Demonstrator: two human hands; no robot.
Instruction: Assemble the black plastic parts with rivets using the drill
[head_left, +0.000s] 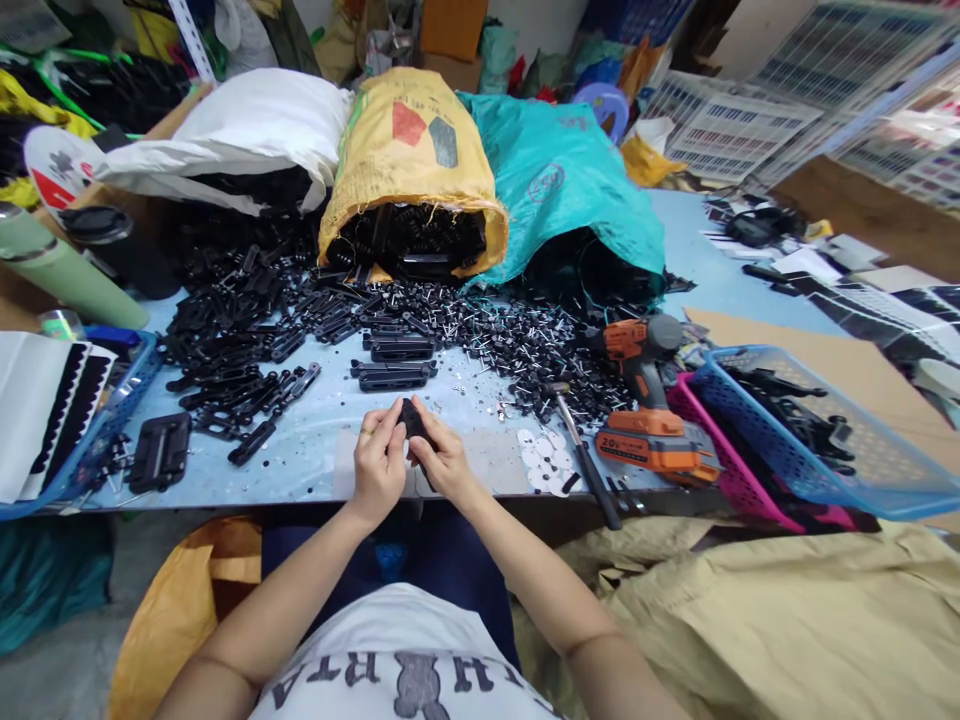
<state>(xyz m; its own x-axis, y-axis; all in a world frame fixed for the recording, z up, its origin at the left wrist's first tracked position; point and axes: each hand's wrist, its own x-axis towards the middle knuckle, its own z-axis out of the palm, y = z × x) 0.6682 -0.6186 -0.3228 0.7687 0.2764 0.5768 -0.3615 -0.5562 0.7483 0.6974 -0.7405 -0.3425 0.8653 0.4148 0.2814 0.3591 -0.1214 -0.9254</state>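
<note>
left hand [379, 462] and right hand [445, 460] are pinching a small black plastic piece [410, 418] between fingertips from both sides, likely steadying it, orange-and-black cordless drill [646, 390] resting right of them, seemingly for reach.

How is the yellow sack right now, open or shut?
Open: the yellow sack gapes at the front, and black parts show inside.

Between the left hand [380, 462] and the scattered long black plastic parts [259, 405], the pale-blue bench [307, 455] gives passage; rightward, a black-handled hammer [592, 475] and orange-and-black cordless drill [648, 385] obstruct.
</note>
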